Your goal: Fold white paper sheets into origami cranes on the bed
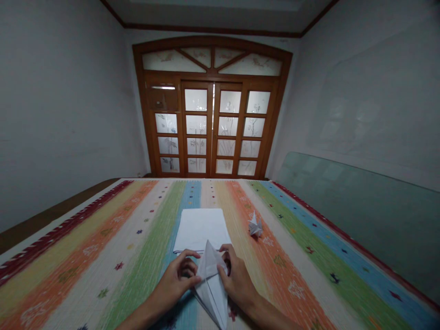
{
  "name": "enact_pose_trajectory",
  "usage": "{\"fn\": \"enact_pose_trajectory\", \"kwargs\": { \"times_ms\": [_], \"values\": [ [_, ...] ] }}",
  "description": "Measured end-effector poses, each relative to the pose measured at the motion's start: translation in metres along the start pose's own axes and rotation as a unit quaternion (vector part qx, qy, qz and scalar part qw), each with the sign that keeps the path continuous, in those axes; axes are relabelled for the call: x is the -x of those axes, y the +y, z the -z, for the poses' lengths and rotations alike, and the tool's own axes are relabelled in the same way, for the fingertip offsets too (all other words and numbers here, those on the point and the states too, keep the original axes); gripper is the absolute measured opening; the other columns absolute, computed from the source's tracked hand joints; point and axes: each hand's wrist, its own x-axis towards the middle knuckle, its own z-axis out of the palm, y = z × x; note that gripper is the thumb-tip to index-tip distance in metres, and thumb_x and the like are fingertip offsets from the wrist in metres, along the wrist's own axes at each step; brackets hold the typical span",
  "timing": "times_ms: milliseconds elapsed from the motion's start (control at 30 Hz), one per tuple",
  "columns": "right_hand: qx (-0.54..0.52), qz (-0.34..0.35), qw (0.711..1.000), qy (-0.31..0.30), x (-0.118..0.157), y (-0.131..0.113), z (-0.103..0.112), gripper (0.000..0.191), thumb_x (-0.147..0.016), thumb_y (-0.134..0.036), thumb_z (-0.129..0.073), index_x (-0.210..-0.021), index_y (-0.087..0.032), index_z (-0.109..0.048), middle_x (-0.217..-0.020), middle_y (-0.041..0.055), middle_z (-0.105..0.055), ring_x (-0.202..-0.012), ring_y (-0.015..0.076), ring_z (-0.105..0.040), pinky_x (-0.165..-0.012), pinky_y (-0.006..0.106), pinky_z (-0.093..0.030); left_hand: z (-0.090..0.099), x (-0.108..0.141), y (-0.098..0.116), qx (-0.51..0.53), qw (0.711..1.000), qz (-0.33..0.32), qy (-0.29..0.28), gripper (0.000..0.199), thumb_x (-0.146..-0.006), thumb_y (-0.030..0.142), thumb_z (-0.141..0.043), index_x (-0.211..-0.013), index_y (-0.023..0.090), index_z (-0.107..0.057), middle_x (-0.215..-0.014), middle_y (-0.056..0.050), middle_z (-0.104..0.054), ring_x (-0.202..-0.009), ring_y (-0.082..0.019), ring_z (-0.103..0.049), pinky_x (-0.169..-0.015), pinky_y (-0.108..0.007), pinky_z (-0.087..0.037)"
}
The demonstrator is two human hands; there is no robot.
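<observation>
A sheet of white paper folded into a long pointed diamond lies between my hands, one tip away from me and the other toward me. My left hand holds its left edge, with the thumb on the paper and the index finger curled above. On the opposite edge, my right hand grips the paper with thumb and fingers, the thumb resting on its upper face. Just beyond my hands is a stack of white paper. A small folded paper crane stands to the right of the stack.
A striped, multicoloured cloth covers the wide surface under the papers. Along the right side rises a pale green board. Wooden doors with glass panes stand at the far end, between white walls.
</observation>
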Motion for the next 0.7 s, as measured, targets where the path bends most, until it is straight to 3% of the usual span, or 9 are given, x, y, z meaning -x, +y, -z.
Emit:
{"fn": "enact_pose_trajectory", "kwargs": {
  "times_ms": [200,467,600,700],
  "values": [
    [-0.014,-0.004,1.0,-0.001,0.0,-0.006,0.002,0.034,-0.081,-0.012,-0.053,-0.114,-0.018,-0.054,-0.078,-0.0001,-0.063,-0.068,0.0185,-0.061,-0.065,0.027,-0.044,-0.001,0.003,0.001,-0.054,0.998,-0.014,0.042,0.038,-0.072,0.028,-0.08,-0.105,0.02,-0.062,-0.076,0.001,-0.065,-0.069,-0.017,-0.063,-0.061,-0.025,-0.047],
    [-0.033,-0.007,0.999,-0.03,0.0,-0.014,0.005,0.03,-0.086,-0.016,-0.054,-0.115,-0.02,-0.055,-0.076,-0.0008,-0.062,-0.066,0.018,-0.062,-0.062,0.026,-0.046,-0.003,0.0,0.002,-0.043,0.994,-0.011,0.102,0.036,-0.072,0.042,-0.08,-0.096,0.019,-0.064,-0.071,0.003,-0.06,-0.052,-0.014,-0.057,-0.046,-0.025,-0.052],
    [-0.009,0.042,0.999,0.014,0.004,-0.016,0.005,0.037,-0.084,-0.015,-0.056,-0.121,-0.02,-0.054,-0.095,0.006,-0.067,-0.08,0.0215,-0.066,-0.074,0.032,-0.053,-0.004,0.001,0.003,-0.042,0.993,-0.013,0.106,0.036,-0.074,0.044,-0.078,-0.096,0.019,-0.065,-0.071,0.004,-0.059,-0.051,-0.013,-0.057,-0.045,-0.024,-0.052],
    [0.051,0.099,0.993,0.043,0.009,-0.02,0.005,0.034,-0.082,-0.014,-0.062,-0.115,-0.021,-0.06,-0.117,0.0131,-0.064,-0.105,0.0282,-0.064,-0.092,0.042,-0.052,-0.003,0.001,0.003,-0.044,0.994,-0.016,0.102,0.036,-0.075,0.046,-0.077,-0.096,0.019,-0.065,-0.067,0.005,-0.058,-0.049,-0.012,-0.057,-0.046,-0.023,-0.051]
  ]
}}
